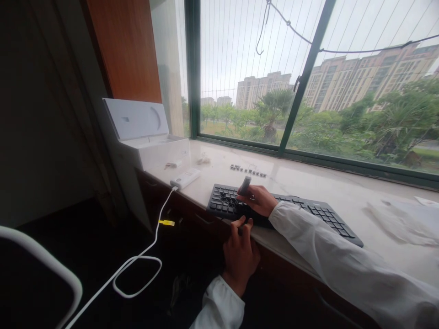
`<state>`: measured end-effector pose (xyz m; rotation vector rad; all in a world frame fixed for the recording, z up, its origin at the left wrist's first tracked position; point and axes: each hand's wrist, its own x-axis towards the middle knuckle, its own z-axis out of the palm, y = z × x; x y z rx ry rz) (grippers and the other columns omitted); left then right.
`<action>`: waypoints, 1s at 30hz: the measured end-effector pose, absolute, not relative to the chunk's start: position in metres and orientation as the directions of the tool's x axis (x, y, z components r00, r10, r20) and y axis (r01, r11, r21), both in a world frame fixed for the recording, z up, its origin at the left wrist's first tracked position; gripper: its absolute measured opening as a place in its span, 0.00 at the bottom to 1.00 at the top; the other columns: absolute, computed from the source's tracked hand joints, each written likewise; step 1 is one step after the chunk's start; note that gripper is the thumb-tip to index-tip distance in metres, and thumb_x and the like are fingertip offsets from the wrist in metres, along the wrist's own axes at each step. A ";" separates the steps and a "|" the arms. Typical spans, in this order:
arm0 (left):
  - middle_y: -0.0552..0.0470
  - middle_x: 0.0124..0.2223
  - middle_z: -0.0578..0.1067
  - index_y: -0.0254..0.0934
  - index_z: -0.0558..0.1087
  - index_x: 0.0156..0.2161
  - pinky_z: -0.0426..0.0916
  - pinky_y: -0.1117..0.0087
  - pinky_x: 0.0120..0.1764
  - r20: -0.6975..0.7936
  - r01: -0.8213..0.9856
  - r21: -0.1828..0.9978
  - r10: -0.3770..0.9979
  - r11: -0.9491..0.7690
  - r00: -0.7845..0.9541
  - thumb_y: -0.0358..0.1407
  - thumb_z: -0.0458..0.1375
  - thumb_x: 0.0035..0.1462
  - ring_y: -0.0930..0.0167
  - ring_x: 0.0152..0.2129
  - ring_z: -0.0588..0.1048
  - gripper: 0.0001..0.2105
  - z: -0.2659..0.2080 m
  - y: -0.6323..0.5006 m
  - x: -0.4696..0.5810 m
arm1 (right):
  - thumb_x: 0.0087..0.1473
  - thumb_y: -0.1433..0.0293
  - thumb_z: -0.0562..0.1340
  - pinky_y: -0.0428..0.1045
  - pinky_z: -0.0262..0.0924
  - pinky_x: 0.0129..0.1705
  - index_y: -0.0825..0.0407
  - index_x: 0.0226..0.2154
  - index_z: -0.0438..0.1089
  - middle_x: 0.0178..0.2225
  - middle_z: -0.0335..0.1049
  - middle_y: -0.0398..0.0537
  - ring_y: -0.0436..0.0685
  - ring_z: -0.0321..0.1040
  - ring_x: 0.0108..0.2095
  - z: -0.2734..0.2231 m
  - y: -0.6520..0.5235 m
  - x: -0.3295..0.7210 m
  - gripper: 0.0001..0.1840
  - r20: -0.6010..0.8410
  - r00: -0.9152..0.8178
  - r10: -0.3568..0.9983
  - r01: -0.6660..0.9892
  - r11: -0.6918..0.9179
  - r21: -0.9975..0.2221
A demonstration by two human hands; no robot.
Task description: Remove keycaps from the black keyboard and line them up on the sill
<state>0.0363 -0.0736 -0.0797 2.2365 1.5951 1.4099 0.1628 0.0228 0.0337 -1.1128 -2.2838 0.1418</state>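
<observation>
A black keyboard (325, 214) lies along the front edge of a pale counter. Toward its left part, several keys are off and the dark sockets show. My right hand (259, 199) is closed around a small dark-handled tool (245, 184), held upright over the keys, with a thin wire loop showing above it. At the keyboard's front edge, my left hand (241, 256) rests its fingertips, fingers apart and slightly bent; its thumb is hidden. Behind the keyboard, loose keycaps (240, 168) are set out in short rows. The tool's lower end is mostly hidden by my right hand.
An open white box (161, 153) stands at the counter's left end. In front of it lies a white power bank (185, 178) with a white cable (156, 242) hanging off the edge. Crumpled clear plastic (401, 219) lies at right. A window (240, 141) runs behind.
</observation>
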 end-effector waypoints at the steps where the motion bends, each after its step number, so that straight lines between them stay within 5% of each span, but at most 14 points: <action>1: 0.49 0.55 0.67 0.45 0.66 0.55 0.73 0.71 0.42 0.633 0.726 0.508 0.772 -0.464 0.050 0.24 0.54 0.53 0.69 0.46 0.73 0.24 -0.080 -0.074 0.036 | 0.59 0.58 0.57 0.48 0.60 0.31 0.52 0.38 0.70 0.29 0.73 0.48 0.53 0.67 0.27 0.035 0.023 0.162 0.16 0.449 -0.491 0.746 0.684 0.650 -0.332; 21: 0.48 0.56 0.67 0.44 0.65 0.55 0.72 0.72 0.42 0.619 0.730 0.508 0.783 -0.457 0.060 0.24 0.53 0.55 0.68 0.48 0.72 0.23 -0.079 -0.074 0.036 | 0.60 0.58 0.55 0.47 0.59 0.34 0.54 0.38 0.69 0.31 0.71 0.50 0.54 0.67 0.30 0.040 0.026 0.166 0.16 0.414 -0.599 0.685 0.686 0.706 -0.177; 30: 0.48 0.55 0.67 0.44 0.65 0.55 0.72 0.72 0.43 0.630 0.727 0.506 0.775 -0.464 0.056 0.24 0.54 0.54 0.68 0.49 0.72 0.24 -0.080 -0.073 0.037 | 0.58 0.58 0.57 0.46 0.57 0.31 0.55 0.36 0.70 0.27 0.70 0.46 0.51 0.63 0.26 0.042 0.027 0.166 0.17 0.423 -0.506 0.752 0.703 0.643 -0.304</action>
